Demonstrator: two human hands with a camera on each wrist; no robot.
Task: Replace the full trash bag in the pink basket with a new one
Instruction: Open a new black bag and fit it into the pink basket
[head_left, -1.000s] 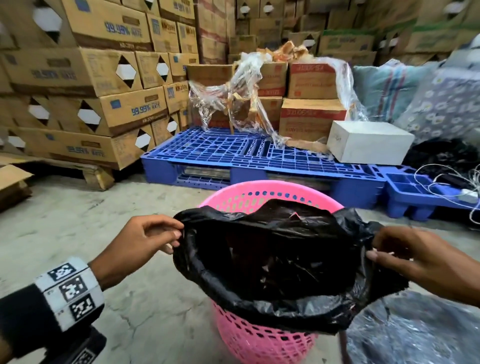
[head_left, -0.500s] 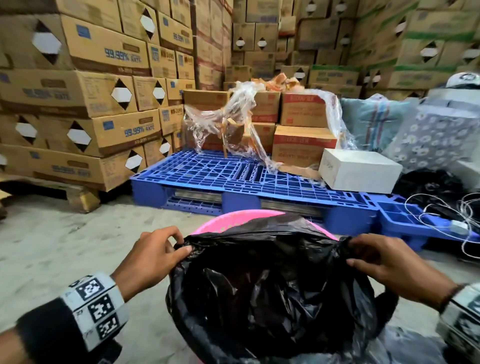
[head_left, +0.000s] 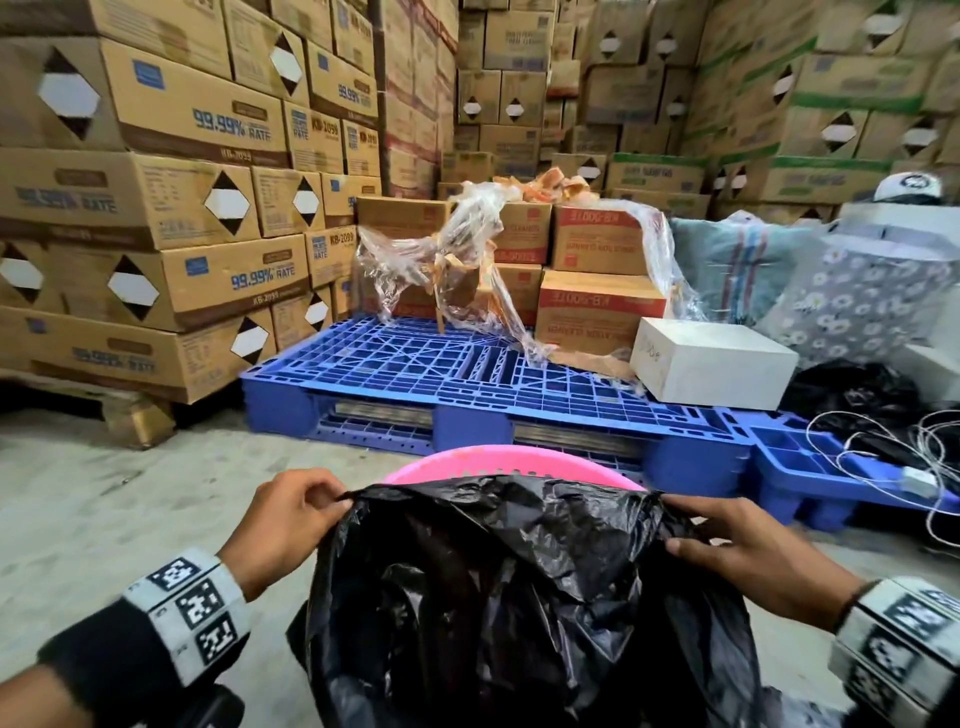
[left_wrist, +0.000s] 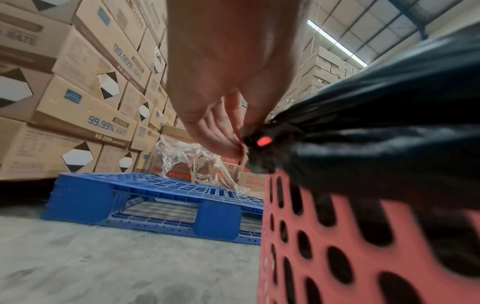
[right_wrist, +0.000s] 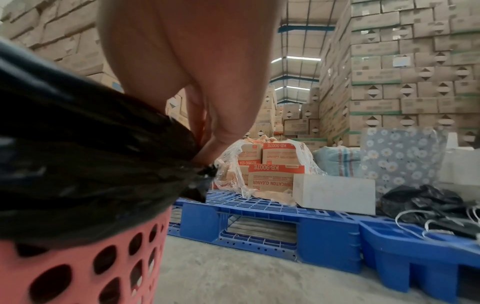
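Observation:
A black trash bag (head_left: 519, 597) hangs open over the pink perforated basket (head_left: 498, 462), whose far rim alone shows in the head view. My left hand (head_left: 291, 525) pinches the bag's left edge between thumb and fingers. My right hand (head_left: 737, 551) pinches the right edge. In the left wrist view the left hand (left_wrist: 233, 142) grips bunched black plastic (left_wrist: 363, 139) just above the basket wall (left_wrist: 337, 236). The right wrist view has my right hand (right_wrist: 207, 148) holding the bag (right_wrist: 91, 164) above the basket (right_wrist: 78, 267).
A blue plastic pallet (head_left: 467, 379) lies right behind the basket, carrying cartons, torn clear wrap (head_left: 462, 260) and a white box (head_left: 711, 364). Stacked cardboard boxes (head_left: 156, 218) wall the left and back. Cables (head_left: 893, 457) and another black bag (head_left: 852, 395) lie at right. Grey concrete floor (head_left: 104, 499) spreads left.
Both hands have lifted the bag's edges and drawn them nearer to me and closer together. The bag now covers more of the basket. The head view tilted upward.

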